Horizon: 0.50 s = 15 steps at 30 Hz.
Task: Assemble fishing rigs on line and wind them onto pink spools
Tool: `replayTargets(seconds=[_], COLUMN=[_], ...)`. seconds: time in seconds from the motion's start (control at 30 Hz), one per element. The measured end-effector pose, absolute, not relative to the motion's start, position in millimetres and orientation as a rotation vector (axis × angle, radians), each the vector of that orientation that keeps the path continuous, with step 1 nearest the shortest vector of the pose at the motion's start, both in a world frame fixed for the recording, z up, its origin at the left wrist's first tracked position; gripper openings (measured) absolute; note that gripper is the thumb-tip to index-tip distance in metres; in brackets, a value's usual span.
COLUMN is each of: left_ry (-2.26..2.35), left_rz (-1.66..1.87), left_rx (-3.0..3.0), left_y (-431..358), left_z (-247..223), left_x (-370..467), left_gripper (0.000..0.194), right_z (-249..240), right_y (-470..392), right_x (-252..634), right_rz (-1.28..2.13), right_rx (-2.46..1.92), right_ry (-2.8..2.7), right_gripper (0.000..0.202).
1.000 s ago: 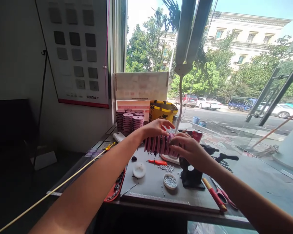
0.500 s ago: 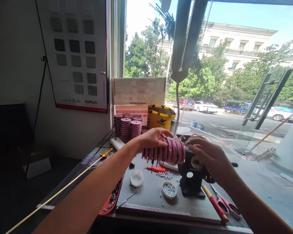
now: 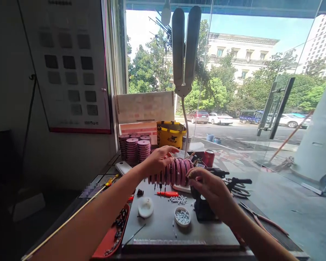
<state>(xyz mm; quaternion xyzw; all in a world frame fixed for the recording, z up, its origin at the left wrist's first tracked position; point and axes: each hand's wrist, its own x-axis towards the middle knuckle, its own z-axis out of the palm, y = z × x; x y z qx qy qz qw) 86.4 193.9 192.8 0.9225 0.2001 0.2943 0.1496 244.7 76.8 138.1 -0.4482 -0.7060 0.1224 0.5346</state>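
A row of thin pink spools lies on its side above the board, with dark threads or cords hanging below it. My left hand comes over the row's top left, thumb and fingers curled onto the spools. At the right end, my right hand has thumb and fingertips closed at the last spool. Beside my right hand is a black stand, partly hidden by it. Under the row are an orange-red handled tool, loose pale beads and a white bowl of beads.
Stacks of pink spools and a yellow bucket stand behind. A white dish lies on the grey board. A red tray with small dark parts is at left. Scissors lie at right, a red can behind.
The head view has swung right and tilted slightly up. My right hand has moved from above the black stand to the right end of the spool row. My left hand stays on the row.
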Motion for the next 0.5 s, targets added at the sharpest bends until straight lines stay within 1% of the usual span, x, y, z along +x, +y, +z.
replayTargets(seconds=[0.07, 0.2, 0.33, 0.5], left_ry=[0.614, 0.652, 0.643, 0.667], left_rz=[0.809, 0.69, 0.556, 0.514], left_rx=[2.609, 2.601, 2.653, 2.682], left_y=[204.6, 211.6, 203.6, 200.9], left_z=[198.0, 203.6, 206.8, 204.7], left_x=[89.3, 92.2, 89.9, 87.1], left_gripper=[0.032, 0.028, 0.019, 0.023], right_z=[134.2, 128.9, 134.4, 148.4], right_y=[75.7, 81.8, 90.7, 97.9], right_x=[232.9, 223.1, 227.4, 230.5], right_rz=[0.175, 0.049, 0.145, 0.326], right_rx=[-1.047, -1.044, -1.062, -1.059], right_ry=[-1.81, -1.864, -1.821, -1.774], right_gripper=[0.007, 0.008, 0.008, 0.014])
